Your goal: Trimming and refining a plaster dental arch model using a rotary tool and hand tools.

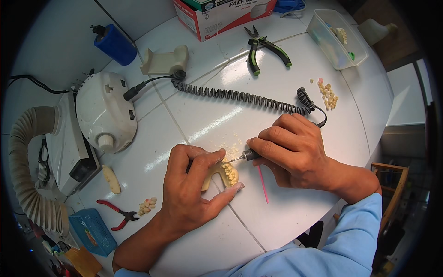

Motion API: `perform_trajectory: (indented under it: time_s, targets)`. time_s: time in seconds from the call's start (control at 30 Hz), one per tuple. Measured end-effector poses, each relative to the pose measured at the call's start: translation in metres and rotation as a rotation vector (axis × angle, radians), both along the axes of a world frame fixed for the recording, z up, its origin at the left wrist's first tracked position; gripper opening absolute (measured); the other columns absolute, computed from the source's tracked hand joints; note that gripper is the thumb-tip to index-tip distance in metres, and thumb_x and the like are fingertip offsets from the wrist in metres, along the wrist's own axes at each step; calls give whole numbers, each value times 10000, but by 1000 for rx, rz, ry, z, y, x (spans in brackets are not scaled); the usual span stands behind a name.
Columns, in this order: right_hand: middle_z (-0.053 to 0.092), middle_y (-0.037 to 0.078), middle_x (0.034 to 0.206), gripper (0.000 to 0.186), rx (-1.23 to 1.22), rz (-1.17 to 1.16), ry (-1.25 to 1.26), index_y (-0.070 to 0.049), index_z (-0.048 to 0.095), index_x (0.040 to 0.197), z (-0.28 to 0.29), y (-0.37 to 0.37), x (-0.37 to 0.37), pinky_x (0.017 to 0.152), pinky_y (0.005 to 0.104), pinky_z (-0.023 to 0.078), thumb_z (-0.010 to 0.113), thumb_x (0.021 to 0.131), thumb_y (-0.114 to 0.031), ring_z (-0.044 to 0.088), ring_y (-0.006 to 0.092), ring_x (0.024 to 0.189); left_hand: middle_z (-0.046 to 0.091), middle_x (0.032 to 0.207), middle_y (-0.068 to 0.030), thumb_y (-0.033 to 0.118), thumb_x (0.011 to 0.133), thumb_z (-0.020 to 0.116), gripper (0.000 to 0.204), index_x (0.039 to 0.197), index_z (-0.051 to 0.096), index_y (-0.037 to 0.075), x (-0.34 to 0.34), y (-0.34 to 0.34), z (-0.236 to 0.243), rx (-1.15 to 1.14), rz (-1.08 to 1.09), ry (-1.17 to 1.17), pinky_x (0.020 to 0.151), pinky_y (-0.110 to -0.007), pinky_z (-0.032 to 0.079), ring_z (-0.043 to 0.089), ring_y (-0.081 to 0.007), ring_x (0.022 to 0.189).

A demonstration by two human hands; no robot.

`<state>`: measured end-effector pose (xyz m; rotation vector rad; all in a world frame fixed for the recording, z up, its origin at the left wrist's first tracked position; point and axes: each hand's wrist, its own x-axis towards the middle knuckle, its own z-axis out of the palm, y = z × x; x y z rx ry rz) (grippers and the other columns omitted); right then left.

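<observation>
My left hand [189, 184] grips a cream-coloured dental model [230, 173], an arch with a row of teeth, between thumb and fingers. The thumb presses on its near end and a fingertip on its far end. In my right hand [295, 150] is a dark rotary handpiece [251, 154], the fingers wrapped round its body. Its thin metal bur [236, 159] points left and reaches the teeth at the model's far side; whether it touches cannot be made out. Pale dust [230, 144] lies just beyond the model. A pink stick [262, 184] lies below my right hand.
A coiled black cord [240, 97] runs from the white control unit [105, 111] to the handpiece. Around the white table are green-black pliers [267, 48], red cutters [123, 215], loose teeth [328, 97], a clear plastic box [334, 44], a blue basket [94, 231] and a ribbed hose [27, 161].
</observation>
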<state>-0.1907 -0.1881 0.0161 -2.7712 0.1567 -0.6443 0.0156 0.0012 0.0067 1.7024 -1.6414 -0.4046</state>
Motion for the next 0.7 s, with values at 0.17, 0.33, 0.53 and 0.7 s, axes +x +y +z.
perform_trajectory:
  time_s: [0.17,0.33,0.53,0.7]
  targets:
    - [753,46,941,415,-1,-4,-2,-56,834,1122,-1,0,-1,640,371,462,949,751,-200,634,212,786,577,1126,-134,281,733,1069,704,1287,744,-6,0,-1,-1,-7,2,-10,781,-349,542,609,-227,986]
    - [749,51,937,417,6,-4,-23,-48,831,1116,-3,0,-1,638,374,459,948,742,-191,633,215,785,576,1094,-137,327,706,1088,725,1240,742,-20,-1,-1,0,-12,16,-11,772,-356,534,602,-233,970]
    - [749,53,937,421,-3,-6,-13,-45,830,1115,-2,0,-1,636,376,455,944,732,-179,634,219,785,571,1076,-142,351,680,1101,739,1196,740,-35,-1,-1,1,-5,26,-22,770,-357,534,598,-241,956]
    - [753,53,945,429,-8,-8,-4,-42,831,1117,-1,2,-1,640,377,459,942,726,-177,635,220,789,562,1055,-151,293,723,1073,691,1217,738,-55,-1,-3,4,-25,18,9,741,-384,534,593,-271,931]
